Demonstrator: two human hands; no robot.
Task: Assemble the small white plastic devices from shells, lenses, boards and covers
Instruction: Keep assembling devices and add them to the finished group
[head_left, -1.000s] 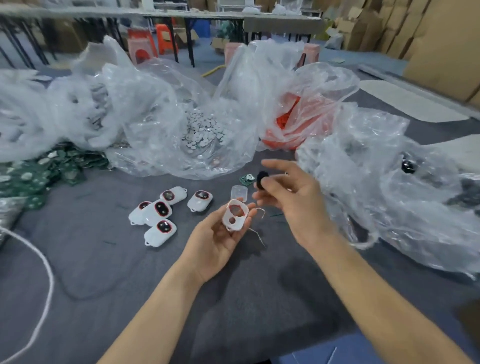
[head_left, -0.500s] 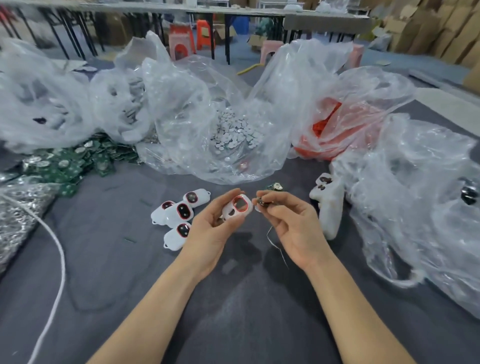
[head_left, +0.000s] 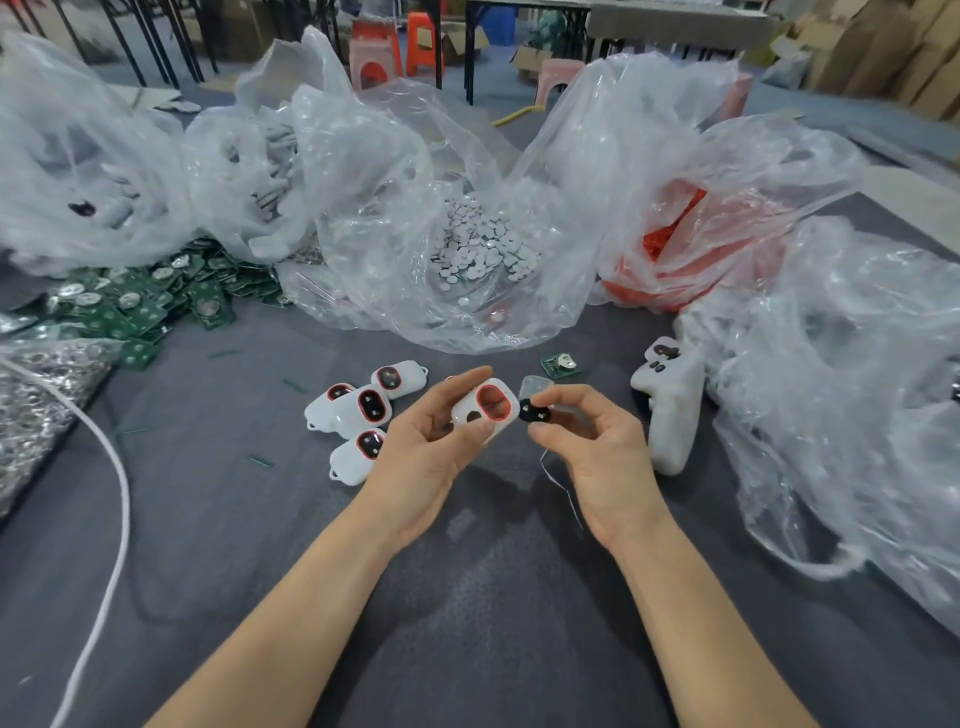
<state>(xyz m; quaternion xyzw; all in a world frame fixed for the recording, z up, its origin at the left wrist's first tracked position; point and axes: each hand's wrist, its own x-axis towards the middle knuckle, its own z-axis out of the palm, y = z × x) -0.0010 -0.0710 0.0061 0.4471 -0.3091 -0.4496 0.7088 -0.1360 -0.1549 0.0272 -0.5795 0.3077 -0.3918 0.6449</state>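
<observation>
My left hand (head_left: 434, 447) grips a white shell (head_left: 485, 410) with a red-rimmed oval opening, held above the grey cloth. Just to its right, my right hand (head_left: 597, 447) pinches a small black lens (head_left: 534, 413) between thumb and fingertips, nearly touching the shell's edge. Several assembled white devices (head_left: 363, 410) with dark red-ringed windows lie in a cluster left of my left hand. A clear cover (head_left: 535, 385) and one green board (head_left: 560, 364) lie just behind my hands. A thin wire (head_left: 561, 486) trails below my right hand.
Clear plastic bags hold white discs (head_left: 478, 249), red parts (head_left: 670, 234) and white shells (head_left: 260, 176). Green boards (head_left: 145, 301) pile at the left beside silver parts (head_left: 36, 395). A white cable (head_left: 114, 493) curves down the left. Stacked white shells (head_left: 670, 405) lie at the right.
My hands have come together in front of me. The shell now faces up with its red rim showing, and the black lens has moved next to it. The view shifted right.
</observation>
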